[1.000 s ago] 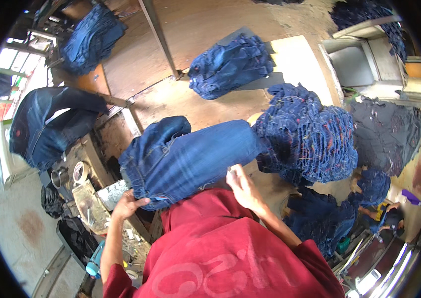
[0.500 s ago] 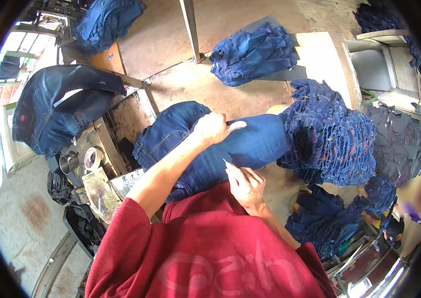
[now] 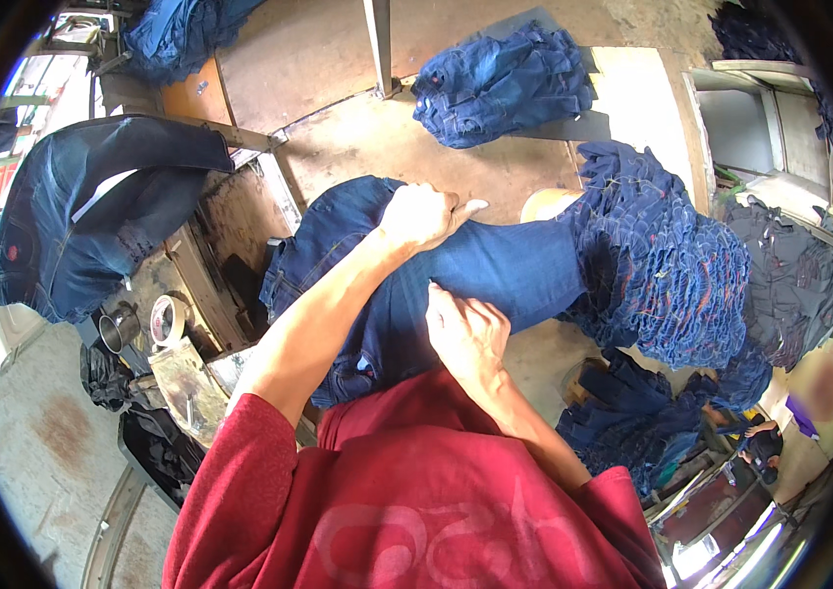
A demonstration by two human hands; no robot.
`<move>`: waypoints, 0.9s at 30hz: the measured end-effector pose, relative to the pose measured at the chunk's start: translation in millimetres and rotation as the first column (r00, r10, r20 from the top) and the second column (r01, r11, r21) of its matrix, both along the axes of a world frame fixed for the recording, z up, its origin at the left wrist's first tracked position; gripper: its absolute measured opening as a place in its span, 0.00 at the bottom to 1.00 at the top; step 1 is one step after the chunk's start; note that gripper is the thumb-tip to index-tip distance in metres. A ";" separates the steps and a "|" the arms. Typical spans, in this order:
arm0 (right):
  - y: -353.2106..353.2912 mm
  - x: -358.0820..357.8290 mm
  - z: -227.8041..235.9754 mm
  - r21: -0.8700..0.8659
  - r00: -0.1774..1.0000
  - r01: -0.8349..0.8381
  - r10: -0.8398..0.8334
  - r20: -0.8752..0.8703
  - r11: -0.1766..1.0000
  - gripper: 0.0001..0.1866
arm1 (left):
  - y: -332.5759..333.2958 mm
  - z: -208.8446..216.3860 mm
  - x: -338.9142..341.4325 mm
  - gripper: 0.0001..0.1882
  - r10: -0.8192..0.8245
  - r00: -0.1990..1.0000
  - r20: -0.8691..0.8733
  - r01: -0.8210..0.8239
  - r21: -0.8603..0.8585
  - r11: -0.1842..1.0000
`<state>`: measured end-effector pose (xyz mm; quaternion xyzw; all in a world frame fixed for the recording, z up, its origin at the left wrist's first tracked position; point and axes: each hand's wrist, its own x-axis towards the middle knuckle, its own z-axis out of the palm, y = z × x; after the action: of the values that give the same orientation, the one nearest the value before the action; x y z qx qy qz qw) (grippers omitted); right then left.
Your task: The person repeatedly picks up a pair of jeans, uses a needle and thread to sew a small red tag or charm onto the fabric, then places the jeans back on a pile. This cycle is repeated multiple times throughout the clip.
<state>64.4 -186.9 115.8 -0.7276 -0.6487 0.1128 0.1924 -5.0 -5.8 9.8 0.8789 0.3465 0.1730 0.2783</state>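
A pair of blue jeans (image 3: 510, 270) lies stretched before me, its waist end to the left and a leg reaching right. My left hand (image 3: 424, 218) is closed at the far edge of the jeans, fingers curled into the denim and thumb pointing right. Nearer to me, my right hand (image 3: 470, 334) rests over the same leg with fingers pinched together. Only a tiny dark tip shows beyond these fingers, so what they hold cannot be made out.
A tall stack of folded jeans (image 3: 667, 265) stands at the right, touching the leg's end. Another denim pile (image 3: 505, 83) lies farther off. Dark jeans (image 3: 92, 211) drape at the left, above a metal cup (image 3: 119, 327) and a tape roll (image 3: 169, 320). A person (image 3: 762, 447) is at far right.
My right hand has moved slightly up and left over the denim, and the thin pointed tip at its fingers shows less. The left hand keeps its grip; the whole view has shifted a little.
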 end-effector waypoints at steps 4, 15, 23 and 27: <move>-18.8 4.8 10.4 -0.040 0.999 -0.024 0.023 -0.023 0.999 0.10 | 1.6 2.5 1.5 0.33 0.005 0.999 -0.039 -0.008 -0.077 0.997; -21.4 6.0 -0.6 0.053 0.998 0.031 -0.028 -0.050 0.998 0.05 | -1.1 5.7 1.4 0.29 0.035 0.998 -0.043 -0.037 -0.035 0.999; -37.7 5.6 9.5 0.004 1.000 -0.008 0.008 -0.003 1.000 0.08 | 0.6 3.7 4.1 0.30 0.056 0.992 -0.111 -0.067 -0.101 0.993; -49.9 8.7 17.1 -0.026 0.995 0.044 -0.047 -0.086 0.999 0.08 | -1.0 4.4 3.8 0.30 0.058 0.992 -0.111 -0.066 -0.075 0.995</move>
<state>73.1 -236.9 132.9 -0.7388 -0.6216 0.1477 0.2142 -1.2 -6.8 14.2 0.8642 0.3948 0.1199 0.2879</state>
